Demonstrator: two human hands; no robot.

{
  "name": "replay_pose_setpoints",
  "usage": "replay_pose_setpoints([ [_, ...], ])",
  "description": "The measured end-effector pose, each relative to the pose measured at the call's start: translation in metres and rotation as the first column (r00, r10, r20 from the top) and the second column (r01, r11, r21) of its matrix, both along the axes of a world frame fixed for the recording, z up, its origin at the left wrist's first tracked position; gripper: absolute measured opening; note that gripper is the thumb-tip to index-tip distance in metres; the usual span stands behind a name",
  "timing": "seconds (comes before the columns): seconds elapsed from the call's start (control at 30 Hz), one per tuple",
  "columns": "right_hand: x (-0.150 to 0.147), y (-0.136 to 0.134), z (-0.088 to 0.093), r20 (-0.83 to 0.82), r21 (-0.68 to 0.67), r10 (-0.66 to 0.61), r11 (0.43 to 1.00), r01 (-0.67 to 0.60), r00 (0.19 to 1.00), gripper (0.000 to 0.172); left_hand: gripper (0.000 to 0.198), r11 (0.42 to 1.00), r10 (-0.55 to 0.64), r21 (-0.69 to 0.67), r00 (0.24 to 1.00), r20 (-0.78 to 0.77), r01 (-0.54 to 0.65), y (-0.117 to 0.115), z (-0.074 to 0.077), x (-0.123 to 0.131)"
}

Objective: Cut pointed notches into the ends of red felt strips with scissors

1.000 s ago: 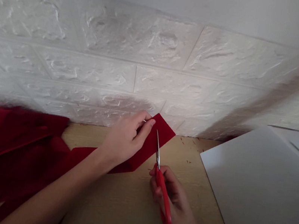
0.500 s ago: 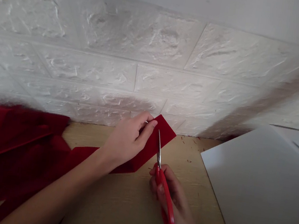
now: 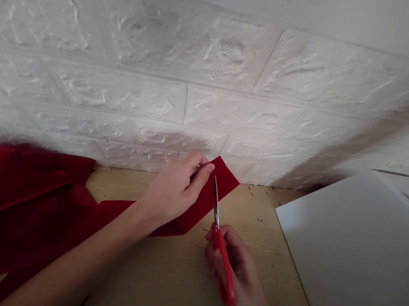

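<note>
The left hand (image 3: 173, 188) pinches a strip of deep red cloth (image 3: 201, 207) between thumb and fingers, close to the strip's far edge; the cloth's squared end sticks out past the thumb, to its right. The right hand (image 3: 243, 275), lower and nearer the wearer, grips a pair of scissors (image 3: 225, 270) by the red handles. Their metal blades point away from that hand, and one lies over the face of the cloth just right of the left thumb, its tip short of the far edge. The other blade cannot be made out clearly.

Beneath both hands is a pale wooden table (image 3: 153, 279). Back under the left forearm, the strip runs leftward to a large rumpled heap of red cloth (image 3: 22, 201); the arm hides part of that stretch. Beyond the right hand, small dark red scraps (image 3: 259, 219) dot the table. Well to the right of that hand, a big white panel (image 3: 357, 265) slants across the table. Ahead of both hands, a white brick-patterned wall (image 3: 222, 63) rises from the table's back edge.
</note>
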State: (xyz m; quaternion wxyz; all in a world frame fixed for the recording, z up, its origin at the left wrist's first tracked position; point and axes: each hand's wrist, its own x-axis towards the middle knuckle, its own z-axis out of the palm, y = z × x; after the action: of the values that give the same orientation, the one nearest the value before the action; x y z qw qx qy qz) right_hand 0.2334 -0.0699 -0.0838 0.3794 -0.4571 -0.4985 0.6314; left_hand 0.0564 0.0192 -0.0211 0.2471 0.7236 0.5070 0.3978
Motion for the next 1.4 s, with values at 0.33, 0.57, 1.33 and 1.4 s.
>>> replay_pose_setpoints([
  [0.33,-0.002,0.002,-0.002,-0.040,0.013,-0.041,0.999,0.041,0.998,0.048,0.028,0.997,-0.048,-0.066,0.998,0.032,0.050,-0.001,-0.005,0.004],
  [0.57,-0.005,0.002,-0.001,-0.057,0.000,-0.037,0.999,0.037,0.998,0.053,0.028,0.996,-0.035,-0.075,0.999,0.034,0.037,0.000,-0.004,0.003],
  [1.33,-0.005,0.002,-0.004,-0.055,0.044,-0.079,0.996,0.081,0.995,0.044,0.028,0.991,-0.066,-0.111,0.995,0.071,0.073,-0.001,-0.007,0.006],
  [1.4,-0.004,0.002,-0.002,-0.051,0.031,-0.090,0.995,0.091,0.995,0.043,0.028,0.992,-0.086,-0.082,0.993,0.076,0.092,-0.002,-0.007,0.007],
])
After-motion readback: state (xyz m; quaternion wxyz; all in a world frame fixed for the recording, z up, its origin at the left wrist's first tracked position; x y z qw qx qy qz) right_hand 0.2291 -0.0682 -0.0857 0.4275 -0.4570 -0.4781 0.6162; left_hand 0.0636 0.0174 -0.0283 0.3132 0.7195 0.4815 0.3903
